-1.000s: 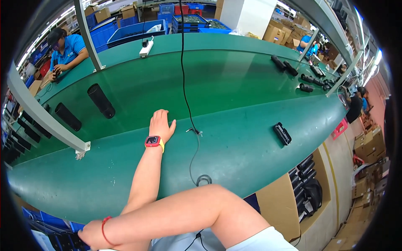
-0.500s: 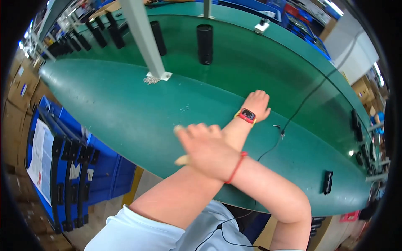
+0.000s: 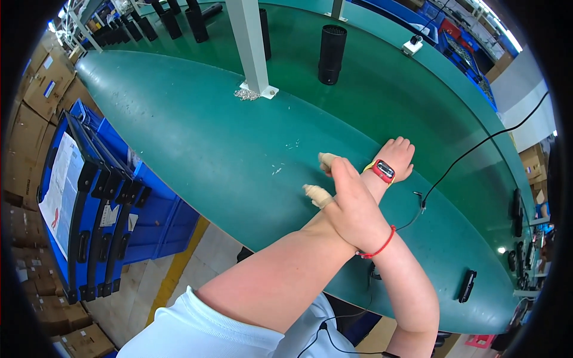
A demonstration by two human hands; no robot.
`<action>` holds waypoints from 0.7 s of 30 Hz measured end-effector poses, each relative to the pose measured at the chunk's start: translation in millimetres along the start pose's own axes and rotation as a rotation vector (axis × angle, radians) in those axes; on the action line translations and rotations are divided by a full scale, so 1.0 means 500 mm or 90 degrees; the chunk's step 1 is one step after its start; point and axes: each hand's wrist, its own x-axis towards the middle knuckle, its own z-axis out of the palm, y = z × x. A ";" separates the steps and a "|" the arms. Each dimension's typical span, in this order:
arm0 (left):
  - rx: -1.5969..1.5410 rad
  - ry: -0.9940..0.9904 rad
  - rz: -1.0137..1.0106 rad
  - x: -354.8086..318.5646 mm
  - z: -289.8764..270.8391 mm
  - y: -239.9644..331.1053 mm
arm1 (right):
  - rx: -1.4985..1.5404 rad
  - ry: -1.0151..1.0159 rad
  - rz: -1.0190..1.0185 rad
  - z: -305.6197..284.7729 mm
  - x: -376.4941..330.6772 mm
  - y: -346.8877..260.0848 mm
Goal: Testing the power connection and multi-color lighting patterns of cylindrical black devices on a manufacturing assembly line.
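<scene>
Head-camera view: the left hand (image 3: 399, 156) lies flat and empty on the green table (image 3: 197, 137), palm down, fingers spread a little toward the far edge. A red-cased watch (image 3: 383, 170) sits on its wrist. The right hand (image 3: 352, 206), with a red string at the wrist, crosses over the left forearm. Its fingers (image 3: 316, 194) are loosely extended, two wear tan tape, and it grips nothing that shows.

Just beside the left wrist, the loose end of a black cable (image 3: 422, 200) rests on the table. The rest of it trails off toward the far right and down over the near edge.

Well apart from the hands, a black cylinder (image 3: 332, 52) stands upright near a white post (image 3: 250, 45) (small metal bits are scattered at its foot). A flat black gadget (image 3: 467, 285) lies near the right edge. Blue crates (image 3: 101, 209) and cardboard boxes (image 3: 33, 95) crowd the floor to the left.

With the arms crossed, the likeliest slip is a forearm sweeping sideways, snagging the cable and dragging its end off the table.
</scene>
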 end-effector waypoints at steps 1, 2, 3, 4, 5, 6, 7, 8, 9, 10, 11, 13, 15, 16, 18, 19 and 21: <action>0.000 -0.002 -0.002 0.001 0.002 0.001 | 0.002 -0.002 0.001 0.000 0.000 0.002; 0.000 -0.003 -0.002 0.001 0.003 0.003 | 0.012 -0.007 0.009 -0.001 0.000 0.003; -0.001 -0.003 -0.003 0.001 0.004 0.004 | 0.021 -0.012 0.016 -0.001 0.000 0.003; -0.001 -0.004 -0.003 0.001 0.005 0.005 | 0.031 -0.018 0.024 -0.002 0.000 0.002; -0.001 -0.004 -0.003 0.000 0.005 0.005 | 0.040 -0.023 0.032 -0.002 0.000 0.000; -0.001 -0.006 -0.005 -0.001 0.004 0.005 | 0.042 -0.025 0.032 -0.003 -0.001 -0.003; 0.002 -0.010 -0.001 -0.001 0.004 0.005 | 0.046 -0.035 0.026 -0.004 -0.002 -0.008; 0.005 -0.014 0.004 -0.001 0.003 0.005 | 0.051 -0.046 0.020 -0.005 -0.004 -0.013; 0.008 -0.018 0.008 -0.001 0.003 0.005 | 0.055 -0.056 0.015 -0.007 -0.006 -0.019; 0.010 -0.022 0.013 -0.001 0.003 0.005 | 0.059 -0.067 0.009 -0.008 -0.008 -0.025; 0.010 -0.023 0.009 -0.001 0.002 0.004 | 0.061 -0.070 0.009 -0.009 -0.009 -0.032; 0.011 -0.029 0.004 -0.002 0.002 0.002 | 0.332 -0.039 -0.010 -0.009 -0.011 -0.051; 0.012 -0.036 -0.001 -0.003 0.002 -0.001 | 0.603 -0.004 -0.028 -0.010 -0.014 -0.068; 0.008 -0.038 0.000 -0.001 0.004 0.003 | 0.602 -0.002 -0.023 -0.014 -0.019 -0.078; 0.009 -0.045 -0.001 0.002 0.005 0.004 | 0.746 -0.014 0.002 -0.022 -0.030 -0.100; 0.011 -0.049 -0.003 0.002 0.005 0.003 | 0.820 -0.021 0.014 -0.024 -0.036 -0.108; 0.013 -0.055 -0.005 0.002 0.003 0.002 | 0.895 -0.028 0.028 -0.021 -0.045 -0.115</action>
